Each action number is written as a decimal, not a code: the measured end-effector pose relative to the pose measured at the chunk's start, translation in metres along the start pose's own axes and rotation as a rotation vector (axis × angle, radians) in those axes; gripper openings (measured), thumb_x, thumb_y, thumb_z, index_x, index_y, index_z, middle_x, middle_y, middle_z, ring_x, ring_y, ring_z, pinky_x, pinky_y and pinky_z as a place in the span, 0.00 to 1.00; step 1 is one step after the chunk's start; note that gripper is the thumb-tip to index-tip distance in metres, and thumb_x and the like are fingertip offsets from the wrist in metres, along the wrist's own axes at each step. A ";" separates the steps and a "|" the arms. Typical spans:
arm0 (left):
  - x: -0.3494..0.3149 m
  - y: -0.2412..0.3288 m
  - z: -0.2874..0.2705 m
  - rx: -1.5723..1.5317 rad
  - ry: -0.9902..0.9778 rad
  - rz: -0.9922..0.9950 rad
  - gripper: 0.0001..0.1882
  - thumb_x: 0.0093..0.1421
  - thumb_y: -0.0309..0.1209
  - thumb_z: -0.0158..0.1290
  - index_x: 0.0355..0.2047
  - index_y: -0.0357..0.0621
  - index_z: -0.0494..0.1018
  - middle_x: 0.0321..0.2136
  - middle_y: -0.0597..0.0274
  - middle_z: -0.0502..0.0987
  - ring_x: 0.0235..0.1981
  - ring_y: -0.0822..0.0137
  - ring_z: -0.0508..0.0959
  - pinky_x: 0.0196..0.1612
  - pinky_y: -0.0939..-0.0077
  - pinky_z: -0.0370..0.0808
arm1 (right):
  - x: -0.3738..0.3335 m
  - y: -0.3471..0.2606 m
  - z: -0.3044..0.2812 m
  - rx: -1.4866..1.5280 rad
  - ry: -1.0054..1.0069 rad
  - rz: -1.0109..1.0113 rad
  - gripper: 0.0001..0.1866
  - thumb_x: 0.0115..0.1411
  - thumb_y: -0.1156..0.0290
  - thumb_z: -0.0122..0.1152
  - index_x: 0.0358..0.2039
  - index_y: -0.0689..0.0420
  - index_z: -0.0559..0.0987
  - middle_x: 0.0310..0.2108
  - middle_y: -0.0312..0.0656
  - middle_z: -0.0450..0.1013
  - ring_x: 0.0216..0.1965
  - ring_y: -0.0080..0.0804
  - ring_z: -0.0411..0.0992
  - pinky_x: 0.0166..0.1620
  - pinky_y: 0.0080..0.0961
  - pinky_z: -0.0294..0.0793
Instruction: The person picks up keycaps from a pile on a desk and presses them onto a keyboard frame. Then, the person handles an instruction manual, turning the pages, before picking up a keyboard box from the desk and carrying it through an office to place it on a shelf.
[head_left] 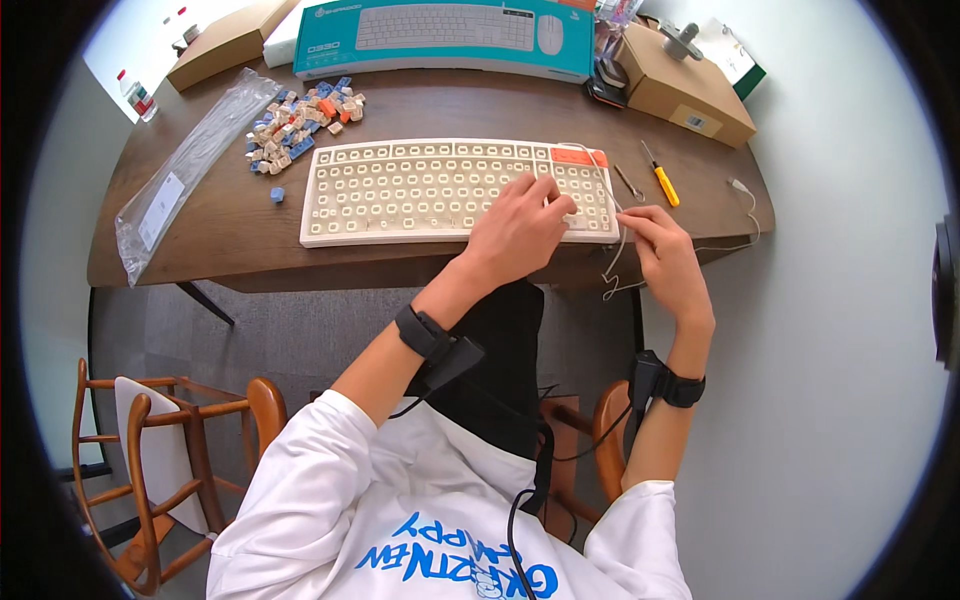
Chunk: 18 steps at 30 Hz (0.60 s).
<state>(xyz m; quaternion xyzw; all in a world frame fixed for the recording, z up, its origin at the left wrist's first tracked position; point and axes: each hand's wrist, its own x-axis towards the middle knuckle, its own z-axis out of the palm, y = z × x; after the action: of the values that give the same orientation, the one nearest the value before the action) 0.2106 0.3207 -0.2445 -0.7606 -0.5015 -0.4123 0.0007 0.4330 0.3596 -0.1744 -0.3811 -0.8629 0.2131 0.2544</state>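
A white keyboard without keycaps on most of its switches lies near the front edge of the table. Over its right part is my left hand, fingers bent and drawn together at the switches; whatever is between the fingertips is hidden. Beside the keyboard's right end, my right hand pinches a thin pale cable, which loops up over the keyboard's right corner and hangs past the table edge. An orange strip marks the keyboard's upper right corner.
Loose keycaps are heaped at the far left, with one blue keycap apart. Left of them lies a clear plastic bag. A yellow screwdriver and a small metal tool lie right. Behind stand a teal box and a cardboard box.
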 end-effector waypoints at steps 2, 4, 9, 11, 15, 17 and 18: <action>-0.001 0.000 0.001 0.010 0.021 0.003 0.07 0.58 0.29 0.57 0.36 0.43 0.76 0.36 0.60 0.72 0.42 0.55 0.72 0.47 0.62 0.73 | -0.001 0.004 0.000 -0.016 -0.003 0.011 0.12 0.61 0.83 0.52 0.44 0.65 0.80 0.44 0.48 0.75 0.43 0.46 0.75 0.47 0.31 0.73; -0.001 0.000 0.001 0.013 0.020 -0.001 0.08 0.57 0.30 0.58 0.36 0.43 0.76 0.35 0.60 0.72 0.42 0.55 0.72 0.46 0.63 0.73 | -0.001 0.003 0.003 0.001 -0.014 0.008 0.13 0.61 0.83 0.53 0.44 0.65 0.80 0.45 0.48 0.75 0.44 0.46 0.75 0.48 0.32 0.74; -0.001 0.002 0.004 0.000 0.041 -0.044 0.08 0.56 0.33 0.62 0.34 0.45 0.77 0.34 0.61 0.73 0.40 0.56 0.73 0.44 0.63 0.74 | 0.002 0.010 0.023 -0.004 0.014 -0.061 0.13 0.60 0.81 0.55 0.45 0.63 0.80 0.48 0.48 0.73 0.47 0.48 0.73 0.50 0.34 0.74; 0.000 0.002 0.005 0.000 0.041 -0.048 0.08 0.56 0.33 0.62 0.34 0.45 0.77 0.34 0.62 0.73 0.40 0.56 0.73 0.44 0.63 0.74 | 0.003 0.010 0.032 -0.031 0.036 -0.111 0.12 0.59 0.80 0.58 0.44 0.61 0.81 0.49 0.47 0.73 0.49 0.48 0.72 0.52 0.36 0.73; 0.000 0.001 0.005 -0.008 0.054 -0.046 0.07 0.56 0.32 0.62 0.32 0.45 0.77 0.32 0.62 0.73 0.40 0.56 0.73 0.43 0.63 0.74 | 0.006 0.009 0.043 -0.128 0.071 -0.167 0.11 0.57 0.77 0.62 0.41 0.60 0.81 0.47 0.46 0.73 0.49 0.45 0.70 0.53 0.36 0.72; 0.000 0.002 0.004 -0.023 0.053 -0.052 0.06 0.56 0.31 0.60 0.32 0.44 0.77 0.32 0.62 0.73 0.40 0.56 0.73 0.43 0.63 0.74 | 0.007 0.007 0.045 -0.171 0.096 -0.148 0.10 0.54 0.75 0.66 0.38 0.61 0.81 0.43 0.44 0.73 0.49 0.44 0.70 0.53 0.36 0.70; -0.001 0.001 0.004 -0.034 0.056 -0.057 0.04 0.57 0.29 0.59 0.32 0.44 0.77 0.32 0.61 0.73 0.40 0.55 0.73 0.43 0.63 0.74 | 0.008 0.007 0.047 -0.171 0.093 -0.146 0.10 0.54 0.75 0.66 0.38 0.61 0.81 0.43 0.44 0.73 0.49 0.44 0.70 0.53 0.36 0.70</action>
<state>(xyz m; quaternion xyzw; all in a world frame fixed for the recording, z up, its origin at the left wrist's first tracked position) 0.2141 0.3214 -0.2471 -0.7340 -0.5158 -0.4416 -0.0100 0.4038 0.3619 -0.2124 -0.3471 -0.8906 0.1017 0.2756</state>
